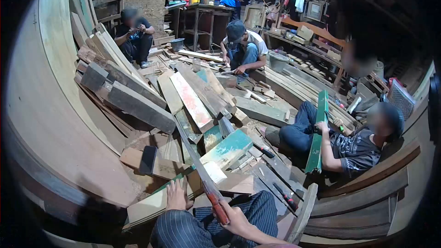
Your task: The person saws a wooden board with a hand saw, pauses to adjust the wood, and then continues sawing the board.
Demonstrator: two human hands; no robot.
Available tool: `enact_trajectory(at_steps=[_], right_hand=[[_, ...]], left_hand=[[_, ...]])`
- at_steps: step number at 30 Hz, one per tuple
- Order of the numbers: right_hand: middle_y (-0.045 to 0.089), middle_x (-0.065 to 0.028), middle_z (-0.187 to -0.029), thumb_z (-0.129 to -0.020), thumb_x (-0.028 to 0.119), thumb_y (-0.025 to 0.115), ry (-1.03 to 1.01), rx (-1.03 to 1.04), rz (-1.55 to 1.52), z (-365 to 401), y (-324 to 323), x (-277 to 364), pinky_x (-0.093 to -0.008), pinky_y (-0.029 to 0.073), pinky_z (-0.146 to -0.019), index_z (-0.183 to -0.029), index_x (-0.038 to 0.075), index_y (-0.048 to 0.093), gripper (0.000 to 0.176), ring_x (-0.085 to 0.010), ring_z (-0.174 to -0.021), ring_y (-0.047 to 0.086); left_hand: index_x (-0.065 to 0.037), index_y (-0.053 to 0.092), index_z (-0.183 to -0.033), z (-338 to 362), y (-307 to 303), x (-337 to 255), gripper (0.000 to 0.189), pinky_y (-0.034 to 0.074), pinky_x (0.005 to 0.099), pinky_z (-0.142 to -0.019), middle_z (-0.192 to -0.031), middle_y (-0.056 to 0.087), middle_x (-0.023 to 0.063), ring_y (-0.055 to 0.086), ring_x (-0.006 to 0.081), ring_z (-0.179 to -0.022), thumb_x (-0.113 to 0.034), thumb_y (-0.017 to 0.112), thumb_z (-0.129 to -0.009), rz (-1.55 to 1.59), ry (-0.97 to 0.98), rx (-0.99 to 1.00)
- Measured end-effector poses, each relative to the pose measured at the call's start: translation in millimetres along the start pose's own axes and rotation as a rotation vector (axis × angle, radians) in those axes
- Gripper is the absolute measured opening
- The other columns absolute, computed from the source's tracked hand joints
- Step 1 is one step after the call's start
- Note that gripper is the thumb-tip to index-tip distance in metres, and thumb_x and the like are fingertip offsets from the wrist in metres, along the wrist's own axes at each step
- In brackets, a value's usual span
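My left hand (177, 194) lies flat with its fingers spread, pressing on a pale wooden board (146, 207) with a green edge. In my right hand (240, 222) is the reddish handle of a long-bladed tool (198, 167). Its grey, narrowing blade points away from me, over the wood pile; I cannot make out whether it has teeth. Just beyond my left hand, a dark rectangular block (148, 160) stands on a brown plank (167, 167). A green-painted wood block (228, 149) lies right of the blade.
Mixed planks (192, 98) are heaped ahead. Red-and-black-handled tools (287, 197) lie to the right. A seated person (363, 151) there grips a green beam (318, 133). Another person (245, 48) crouches over wood farther back; two more are behind. Large curved boards (59, 101) line the left.
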State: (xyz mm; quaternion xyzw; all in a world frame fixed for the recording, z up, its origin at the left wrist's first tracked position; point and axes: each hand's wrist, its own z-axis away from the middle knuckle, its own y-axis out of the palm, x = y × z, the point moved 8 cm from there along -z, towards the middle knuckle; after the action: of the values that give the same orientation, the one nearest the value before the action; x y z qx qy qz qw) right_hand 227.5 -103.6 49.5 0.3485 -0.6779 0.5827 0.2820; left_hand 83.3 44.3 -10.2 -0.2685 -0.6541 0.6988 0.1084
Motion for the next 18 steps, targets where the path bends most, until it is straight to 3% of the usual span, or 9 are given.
enact_trajectory(at_steps=[2,5,9,12,18], right_hand=[[0.065,-0.0268,-0.085,-0.074,0.004,0.072,-0.002,-0.005,0.021,-0.2,-0.1,0.7,-0.0497,0.053,-0.065,-0.13,0.002,0.04,0.065,-0.0454,-0.077,0.066],[0.065,-0.0269,-0.086,-0.073,0.004,0.073,0.013,0.001,0.01,0.1,1.4,0.3,-0.0494,0.053,-0.066,-0.13,0.003,0.04,0.065,-0.0456,-0.078,0.066],[0.066,-0.0273,-0.088,-0.073,0.005,0.073,0.026,0.019,-0.026,0.5,3.4,-5.1,-0.0496,0.054,-0.067,-0.13,0.003,0.04,0.065,-0.0464,-0.08,0.066],[0.066,-0.0275,-0.088,-0.074,0.006,0.073,0.047,0.025,-0.012,-0.3,5.3,-7.5,-0.0501,0.054,-0.067,-0.129,0.004,0.04,0.065,-0.0469,-0.081,0.066],[0.065,-0.0279,-0.087,-0.074,0.006,0.073,0.024,0.012,0.005,-0.7,0.1,0.3,-0.0515,0.054,-0.067,-0.128,0.004,0.04,0.064,-0.0474,-0.081,0.065]], left_hand=[[-0.004,0.034,-0.152,-0.5,0.0,-0.4,0.111,0.032,0.0546,-0.111,-0.134,0.045,0.0242,0.04,0.0428,-0.129,-0.033,0.087,-0.059,-0.017,-0.009,0.0],[-0.003,0.024,-0.155,-0.7,0.5,-2.1,0.12,0.035,0.0531,-0.108,-0.133,0.047,0.0253,0.044,0.0425,-0.127,-0.029,0.087,-0.056,-0.052,0.011,-0.003],[-0.003,0.025,-0.155,-1.8,5.3,1.1,0.12,0.035,0.053,-0.107,-0.132,0.047,0.0251,0.044,0.0419,-0.126,-0.029,0.088,-0.057,-0.031,0.017,-0.016],[-0.005,0.036,-0.152,-1.1,5.8,1.6,0.11,0.037,0.052,-0.103,-0.13,0.047,0.0235,0.044,0.0399,-0.122,-0.03,0.086,-0.057,-0.061,0.023,-0.073],[-0.004,0.032,-0.152,-2.4,4.9,0.8,0.116,0.036,0.0534,-0.106,-0.13,0.049,0.0235,0.045,0.0407,-0.123,-0.029,0.088,-0.055,-0.042,0.005,-0.034]])
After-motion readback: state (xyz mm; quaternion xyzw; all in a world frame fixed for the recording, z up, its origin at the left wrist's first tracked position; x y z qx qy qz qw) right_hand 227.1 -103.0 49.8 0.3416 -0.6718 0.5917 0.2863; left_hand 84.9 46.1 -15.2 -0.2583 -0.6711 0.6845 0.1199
